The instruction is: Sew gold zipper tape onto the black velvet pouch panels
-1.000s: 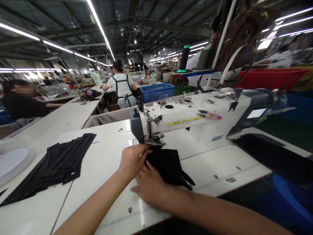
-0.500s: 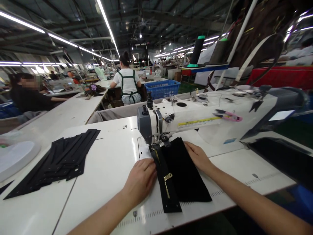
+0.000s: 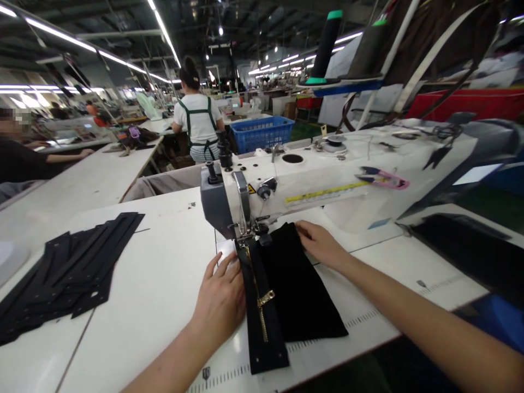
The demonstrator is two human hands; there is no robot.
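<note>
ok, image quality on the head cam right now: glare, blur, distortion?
Head view: wide-angle bending at the edges, ceiling strip lights blown out, a soft sheen on the white table. Left hand, right hand, gold zipper and black fabric are sharp; the right forearm near the corner smears.

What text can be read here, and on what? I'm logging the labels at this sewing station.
"10": on the ruler scale at the table edge, near the left hand.
Yellow strip on the sewing machine: print too small to read.
Yellow warning sticker on the machine head: a symbol, no legible words.
Blue sticker: unreadable.
</note>
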